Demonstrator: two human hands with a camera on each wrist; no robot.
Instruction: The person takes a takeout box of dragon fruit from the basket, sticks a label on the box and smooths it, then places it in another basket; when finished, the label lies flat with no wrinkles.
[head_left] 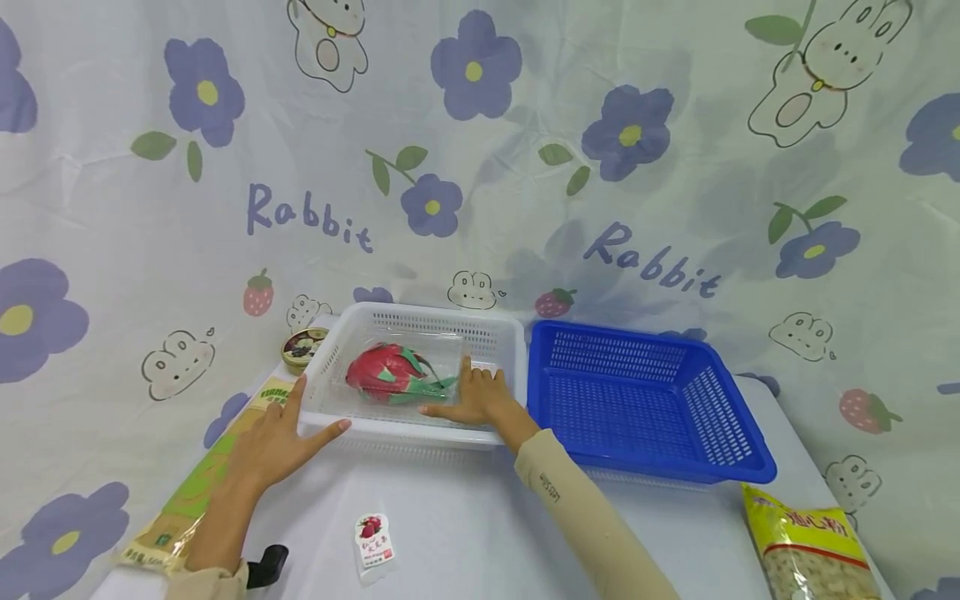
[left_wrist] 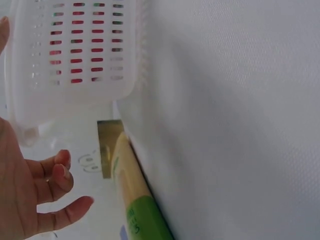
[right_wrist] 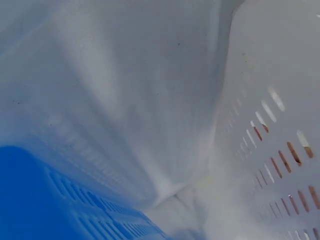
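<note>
Both hands flat, fingers apart: left hand (head_left: pixel 273 440) at white basket (head_left: pixel 420 435) rim's 9 o'clock, right hand (head_left: pixel 474 398) inside by boxed dragon fruit (head_left: pixel 390 372).

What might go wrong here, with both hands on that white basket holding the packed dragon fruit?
The white basket stands close beside the blue basket; sliding it right might knock that one. The left hand rests only at the rim corner, so a lift may tilt and shift the dragon fruit box. The small tin beside the basket could get bumped.
</note>
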